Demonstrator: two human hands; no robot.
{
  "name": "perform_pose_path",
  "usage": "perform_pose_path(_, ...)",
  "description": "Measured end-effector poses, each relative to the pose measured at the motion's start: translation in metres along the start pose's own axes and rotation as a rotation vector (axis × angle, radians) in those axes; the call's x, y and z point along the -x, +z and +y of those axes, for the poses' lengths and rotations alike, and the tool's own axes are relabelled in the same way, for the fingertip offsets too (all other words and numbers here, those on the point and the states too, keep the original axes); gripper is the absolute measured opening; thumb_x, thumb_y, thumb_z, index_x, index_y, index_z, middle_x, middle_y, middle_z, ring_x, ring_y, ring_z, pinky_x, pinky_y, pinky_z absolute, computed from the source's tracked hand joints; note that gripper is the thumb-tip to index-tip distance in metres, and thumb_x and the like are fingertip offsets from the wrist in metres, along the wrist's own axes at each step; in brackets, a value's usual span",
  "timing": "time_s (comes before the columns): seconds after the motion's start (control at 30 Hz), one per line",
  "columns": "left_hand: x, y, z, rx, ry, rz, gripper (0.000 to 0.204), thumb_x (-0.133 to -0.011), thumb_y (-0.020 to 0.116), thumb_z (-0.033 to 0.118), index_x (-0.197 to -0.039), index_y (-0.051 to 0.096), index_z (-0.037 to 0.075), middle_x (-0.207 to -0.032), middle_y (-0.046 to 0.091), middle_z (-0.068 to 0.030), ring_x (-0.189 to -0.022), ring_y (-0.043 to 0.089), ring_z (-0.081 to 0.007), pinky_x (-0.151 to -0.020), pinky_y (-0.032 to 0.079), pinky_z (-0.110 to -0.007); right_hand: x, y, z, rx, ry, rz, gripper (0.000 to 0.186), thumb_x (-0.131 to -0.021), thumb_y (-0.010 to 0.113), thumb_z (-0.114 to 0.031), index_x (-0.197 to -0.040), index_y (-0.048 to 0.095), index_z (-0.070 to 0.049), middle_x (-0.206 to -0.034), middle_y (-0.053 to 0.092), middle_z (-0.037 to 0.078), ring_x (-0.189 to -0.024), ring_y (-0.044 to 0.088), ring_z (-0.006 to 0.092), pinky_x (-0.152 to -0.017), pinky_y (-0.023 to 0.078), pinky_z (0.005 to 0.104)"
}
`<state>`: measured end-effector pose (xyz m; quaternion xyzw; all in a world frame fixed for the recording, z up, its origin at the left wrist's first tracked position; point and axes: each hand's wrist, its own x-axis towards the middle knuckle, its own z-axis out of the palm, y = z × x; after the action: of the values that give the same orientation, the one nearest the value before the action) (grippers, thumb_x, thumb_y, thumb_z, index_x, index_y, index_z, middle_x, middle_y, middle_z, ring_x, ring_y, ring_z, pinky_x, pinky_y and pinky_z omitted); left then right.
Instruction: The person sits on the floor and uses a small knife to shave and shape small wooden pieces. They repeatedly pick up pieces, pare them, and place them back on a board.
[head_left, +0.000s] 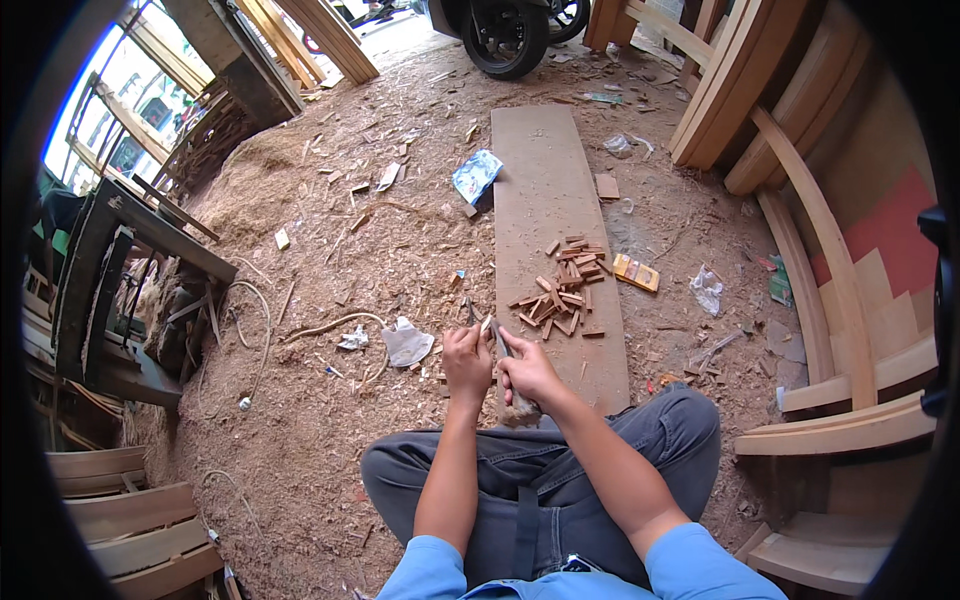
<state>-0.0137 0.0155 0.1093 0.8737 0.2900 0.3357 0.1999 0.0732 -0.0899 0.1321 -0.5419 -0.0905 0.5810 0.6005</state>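
Observation:
My left hand [467, 362] is closed, pinching a small wooden piece [487, 324] whose pale tip shows above the fingers. Beside it, my right hand [530, 374] wraps round a bladed hand tool [499, 335]; its grey blade points away from me against the wooden piece. The tool's pale, thick butt end [521, 410] sticks out below the fist. Whether it is a knife or a chisel I cannot tell. Both hands meet above the near part of a long board [545, 180]. Just beyond them, a loose heap of small brown wooden blocks [562, 290] lies on that board.
Wood shavings [320, 280] cover the floor. A yellow packet [636, 273] lies right of the board, a blue-white packet [477, 177] at its left edge. A pale cord [335, 322] runs at left. Curved timber [830, 250] lines the right; a vehicle's wheel [505, 40] stands ahead.

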Motion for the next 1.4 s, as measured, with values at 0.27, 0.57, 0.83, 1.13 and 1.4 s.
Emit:
perform_pose_path(0.27, 0.001, -0.014, 0.005, 0.128, -0.11, 0.096, 0.019, -0.089, 0.067, 0.011, -0.098, 0.073, -0.005, -0.09, 0.071, -0.0186, -0.085, 0.066, -0.034, -0.077, 0.051, -0.042, -0.001, -0.039, -0.019, -0.046, -0.274, 0.315, 0.074, -0.088, 0.046, 0.006, -0.156, 0.027, -0.016, -0.061, 0.052, 0.004, -0.043, 0.049, 0.0137, -0.039, 0.049, 0.0323)
perform_pose_path(0.57, -0.003, -0.009, -0.003, 0.079, -0.128, 0.128, 0.019, -0.088, 0.066, 0.011, -0.101, 0.073, -0.002, -0.09, 0.069, -0.0165, -0.084, 0.064, -0.0331, -0.076, 0.05, -0.042, 0.028, 0.023, -0.003, 0.171, -0.182, 0.016, 0.068, -0.091, 0.048, 0.0, -0.155, 0.03, -0.013, -0.068, 0.057, 0.004, -0.047, 0.054, 0.0117, -0.041, 0.052, 0.0318)
perform_pose_path(0.83, -0.004, -0.004, -0.006, 0.065, -0.13, 0.089, 0.019, -0.088, 0.064, 0.01, -0.1, 0.073, -0.001, -0.091, 0.069, -0.0158, -0.087, 0.063, -0.0334, -0.079, 0.05, -0.042, 0.025, 0.022, -0.003, 0.157, -0.151, 0.01, 0.066, -0.092, 0.049, -0.001, -0.154, 0.03, -0.01, -0.066, 0.057, 0.005, -0.045, 0.055, 0.0126, -0.041, 0.051, 0.0316)
perform_pose_path(1.13, -0.003, -0.004, -0.004, 0.044, -0.169, 0.046, 0.019, -0.086, 0.064, 0.009, -0.1, 0.073, 0.001, -0.091, 0.069, -0.0142, -0.09, 0.063, -0.0327, -0.081, 0.049, -0.041, 0.031, 0.023, -0.012, 0.197, -0.144, -0.017, 0.066, -0.093, 0.046, 0.001, -0.155, 0.026, -0.009, -0.064, 0.056, 0.006, -0.043, 0.055, 0.0137, -0.039, 0.05, 0.0313)
perform_pose_path(1.4, 0.001, -0.002, -0.011, -0.009, -0.072, 0.018, 0.019, -0.085, 0.064, 0.007, -0.099, 0.073, -0.003, -0.091, 0.071, -0.0155, -0.088, 0.064, -0.0333, -0.081, 0.049, -0.042, 0.018, 0.015, 0.0, 0.134, -0.064, -0.008, 0.07, -0.09, 0.047, 0.003, -0.155, 0.029, -0.016, -0.061, 0.053, 0.004, -0.041, 0.053, 0.0141, -0.038, 0.049, 0.0318)
